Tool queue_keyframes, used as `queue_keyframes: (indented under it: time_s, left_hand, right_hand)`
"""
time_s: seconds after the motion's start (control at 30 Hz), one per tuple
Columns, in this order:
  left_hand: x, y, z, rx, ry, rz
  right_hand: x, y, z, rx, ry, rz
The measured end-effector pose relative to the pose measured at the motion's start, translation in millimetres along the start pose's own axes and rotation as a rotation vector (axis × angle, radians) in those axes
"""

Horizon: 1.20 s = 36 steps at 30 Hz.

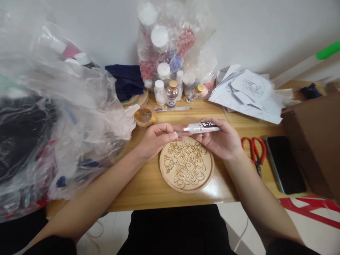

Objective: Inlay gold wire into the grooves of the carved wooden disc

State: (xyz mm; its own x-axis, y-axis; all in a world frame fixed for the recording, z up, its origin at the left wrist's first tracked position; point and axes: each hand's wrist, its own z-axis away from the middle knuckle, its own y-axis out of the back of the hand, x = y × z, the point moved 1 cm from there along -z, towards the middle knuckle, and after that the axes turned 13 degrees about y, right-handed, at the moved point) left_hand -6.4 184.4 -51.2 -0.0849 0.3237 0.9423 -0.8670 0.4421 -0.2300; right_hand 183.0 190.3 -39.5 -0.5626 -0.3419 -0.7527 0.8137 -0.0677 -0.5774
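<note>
My right hand [221, 140] is closed around a white glue tube [198, 128] with a black label reading "B-70…". The tube lies almost level, its thin nozzle pointing left. My left hand [156, 140] is pinched just left of the nozzle; a small whitish thing shows at its fingertips, too small to name. Below both hands lies a round wooden plaque [186, 166] with a raised rim. Gold wire outlines a large flower, leaves and smaller shapes on it, and the hands cover part of its top edge.
Crinkled plastic bags [87, 106] fill the left side. Small bottles [172, 94], a pen [174, 108] and an amber wire spool [145, 116] sit behind. At right are red-handled pliers [255, 150], a phone [285, 164], printed papers [249, 92] and a cardboard box [315, 138].
</note>
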Motion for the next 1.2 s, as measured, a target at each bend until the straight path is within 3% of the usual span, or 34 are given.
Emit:
queue_keyframes:
  time_s: [0.17, 0.33, 0.63, 1.0, 1.2]
  left_hand:
    - [-0.4, 0.1, -0.1, -0.006, 0.073, 0.069]
    - [-0.6, 0.8, -0.2, -0.034, 0.04, 0.041]
    - [-1.8, -0.7, 0.2, -0.095, 0.127, 0.419]
    - [-3.0, 1.1, -1.2, -0.08, 0.127, 0.407]
    - [-0.4, 1.8, -1.2, -0.121, 0.147, 0.365]
  right_hand:
    - [0.2, -2.4, 0.6, -0.027, -0.006, 0.01]
    - [0.5, -1.3, 0.1, -0.039, -0.008, 0.024]
    - [1.5, 2.8, 0.4, -0.093, -0.026, -0.014]
    - [2.1, 4.6, 0.1, -0.096, 0.035, 0.092]
    - [-2.1, 3.9, 1.3, -0.128, 0.144, 0.179]
